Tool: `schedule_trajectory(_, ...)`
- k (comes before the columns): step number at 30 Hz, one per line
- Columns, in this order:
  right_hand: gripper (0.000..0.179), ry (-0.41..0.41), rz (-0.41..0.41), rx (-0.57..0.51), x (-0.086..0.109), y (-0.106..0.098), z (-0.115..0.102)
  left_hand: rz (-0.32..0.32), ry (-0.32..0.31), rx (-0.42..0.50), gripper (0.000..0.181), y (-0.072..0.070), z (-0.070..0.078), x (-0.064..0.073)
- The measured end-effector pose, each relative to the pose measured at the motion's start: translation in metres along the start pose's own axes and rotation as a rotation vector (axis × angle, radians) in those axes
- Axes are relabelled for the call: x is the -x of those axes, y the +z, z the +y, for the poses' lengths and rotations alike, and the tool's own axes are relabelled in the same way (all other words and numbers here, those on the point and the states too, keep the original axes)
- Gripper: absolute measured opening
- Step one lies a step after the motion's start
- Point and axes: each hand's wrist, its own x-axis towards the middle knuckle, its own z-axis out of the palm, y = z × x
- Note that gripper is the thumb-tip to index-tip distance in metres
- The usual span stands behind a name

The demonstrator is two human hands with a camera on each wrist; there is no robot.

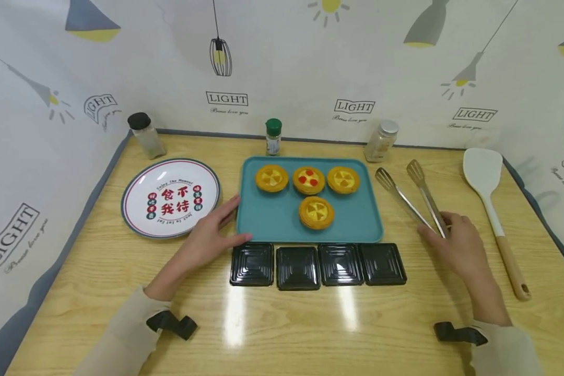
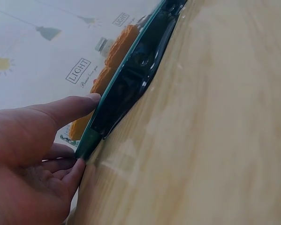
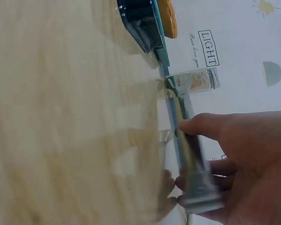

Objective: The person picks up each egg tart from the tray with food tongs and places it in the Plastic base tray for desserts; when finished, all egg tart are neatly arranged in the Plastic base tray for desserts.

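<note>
A teal tray [image 1: 272,224] bears several egg tarts, one of them, a tart with red pieces [image 1: 308,180], in the back row. My left hand [image 1: 210,233] holds the tray's near left corner, thumb on the front edge and fingers against the left side; the left wrist view has this hand [image 2: 32,159] at the tray rim too. To the right, my right hand [image 1: 460,245] grips metal tongs [image 1: 434,201] near their hinged end, their slotted tips spread and pointing away from me. In the right wrist view the tongs [image 3: 196,183] lie between thumb and fingers.
Several black square plastic trays [image 1: 298,269] line the teal tray's front edge. A printed plate [image 1: 136,209] is at left. A white spatula [image 1: 493,209] with wooden handle lies at right. Behind stand a black-capped jar [image 1: 149,138], a green-capped bottle [image 1: 273,138] and a silver-lidded jar [image 1: 380,143].
</note>
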Motion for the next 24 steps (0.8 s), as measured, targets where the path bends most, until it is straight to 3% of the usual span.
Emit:
schedule_trajectory(9,0.063,0.105,0.224,-0.127,0.005,-0.01,-0.013,0.011,0.007,0.009,0.093,0.0,-0.002,0.0)
schedule_trajectory(14,0.063,-0.034,0.264,-0.082,0.008,-0.015,-0.03,0.017,0.009,0.007,0.093,0.003,-0.002,0.0)
schedule_trajectory(18,0.063,-0.133,0.221,-0.06,0.003,-0.022,-0.047,0.025,0.014,0.007,0.092,0.002,-0.003,0.0)
schedule_trajectory(24,0.058,-0.199,0.21,-0.029,-0.002,-0.027,-0.062,0.026,0.009,0.011,0.093,0.003,-0.004,0.0)
